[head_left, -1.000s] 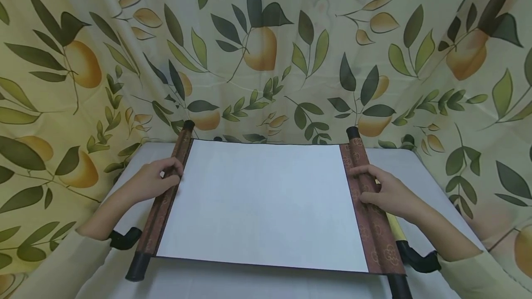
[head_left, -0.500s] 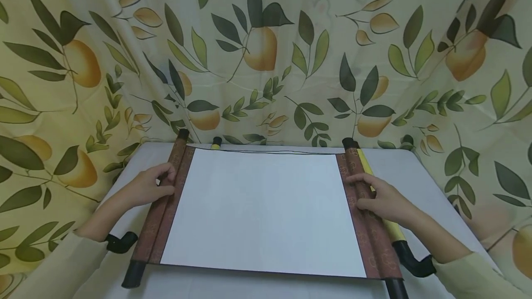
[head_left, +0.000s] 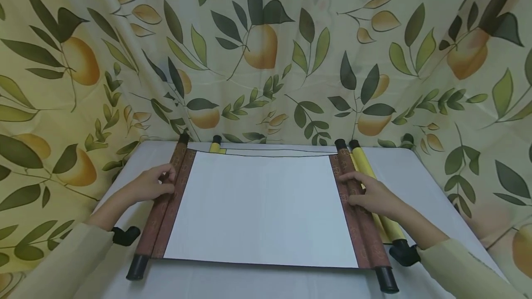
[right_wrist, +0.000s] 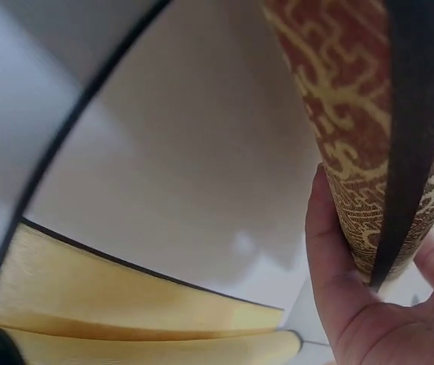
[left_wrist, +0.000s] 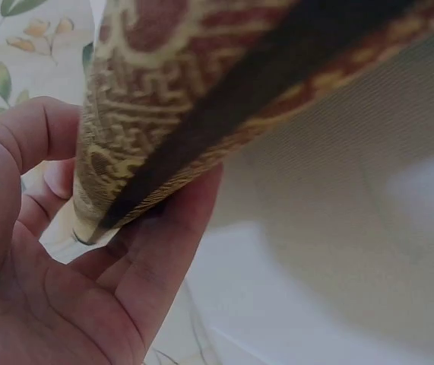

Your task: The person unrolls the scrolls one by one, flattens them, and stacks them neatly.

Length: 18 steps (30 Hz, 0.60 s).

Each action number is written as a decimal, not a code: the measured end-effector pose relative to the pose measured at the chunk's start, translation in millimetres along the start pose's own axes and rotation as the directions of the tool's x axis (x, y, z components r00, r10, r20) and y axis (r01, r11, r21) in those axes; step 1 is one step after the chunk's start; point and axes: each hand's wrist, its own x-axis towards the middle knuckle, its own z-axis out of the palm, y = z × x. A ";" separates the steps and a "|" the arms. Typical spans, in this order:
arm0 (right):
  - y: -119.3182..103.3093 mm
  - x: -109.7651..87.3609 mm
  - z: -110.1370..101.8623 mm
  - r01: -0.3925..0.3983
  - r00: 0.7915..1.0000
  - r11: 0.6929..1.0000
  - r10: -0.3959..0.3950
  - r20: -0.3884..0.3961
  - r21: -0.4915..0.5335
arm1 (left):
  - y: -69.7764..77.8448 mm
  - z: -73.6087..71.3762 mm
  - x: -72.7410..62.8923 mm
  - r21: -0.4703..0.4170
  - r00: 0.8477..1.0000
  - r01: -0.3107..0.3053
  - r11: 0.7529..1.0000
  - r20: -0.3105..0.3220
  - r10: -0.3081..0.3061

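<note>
My left hand [head_left: 154, 183] grips the left roller [head_left: 150, 236] of a hanging scroll with a blank white sheet [head_left: 262, 211] and red-brown patterned borders. My right hand [head_left: 374, 193] holds the matching right roller [head_left: 367, 232]. Black knobs cap both rollers, and the sheet spans the gap between them. From the left wrist view, fingers and thumb [left_wrist: 175, 251] curl round the brocade roller from below. In the right wrist view the thumb side of the hand [right_wrist: 384, 334] cups its roller. A yellow scroll [head_left: 365, 160] lies beneath, mostly covered by the held one; its right roller shows beside my right hand.
A white-covered table [head_left: 249, 285] carries the yellow scroll, whose far left knob [head_left: 217, 140] sticks out behind the sheet. A curtain [head_left: 266, 105] printed with leaves and orange fruit hangs close behind the table. Black bands [head_left: 126, 236] sit at both wrists.
The brown scroll has come nearer to me, uncovering the far edge of the yellow scroll. Its right roller has shifted left, baring the yellow roller. More brown border shows beside the left roller.
</note>
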 end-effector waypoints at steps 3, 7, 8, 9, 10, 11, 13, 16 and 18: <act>3.0 13.3 -1.6 0.006 1.000 1.000 -0.006 0.006 -0.019 | -3.0 -2.6 9.2 -0.079 1.000 0.027 0.997 0.018 -0.026; 7.8 29.9 -3.3 -0.001 1.000 0.999 0.001 -0.002 -0.051 | -4.2 -2.8 21.3 -0.160 0.996 0.081 0.984 0.041 -0.075; 9.1 33.8 -3.4 -0.006 1.000 0.998 0.006 -0.005 -0.064 | -4.0 -2.8 23.7 -0.156 0.996 0.085 0.984 0.040 -0.080; 9.8 37.4 -3.4 -0.013 1.000 0.998 0.013 -0.004 -0.065 | -4.0 -2.9 25.9 -0.146 0.996 0.085 0.986 0.037 -0.080; 10.3 41.0 -3.4 -0.016 1.000 0.997 0.016 0.000 -0.073 | -4.1 -3.2 27.7 -0.131 0.996 0.084 0.988 0.030 -0.081; 10.0 44.3 -3.4 -0.016 1.000 0.996 0.017 0.005 -0.082 | -4.1 -3.6 29.2 -0.117 0.996 0.085 0.989 0.022 -0.083; 9.7 50.5 -3.0 -0.017 1.000 0.994 0.019 0.015 -0.106 | -5.0 -4.9 31.9 -0.087 0.996 0.087 0.992 0.008 -0.087; 9.7 58.4 -2.6 -0.019 1.000 0.990 0.022 0.021 -0.142 | -7.7 -6.6 35.9 -0.071 0.994 0.106 0.992 0.010 -0.106; 10.2 62.3 -2.1 -0.024 0.999 0.988 0.028 0.022 -0.153 | -9.8 -6.9 38.7 -0.061 0.993 0.118 0.991 0.016 -0.117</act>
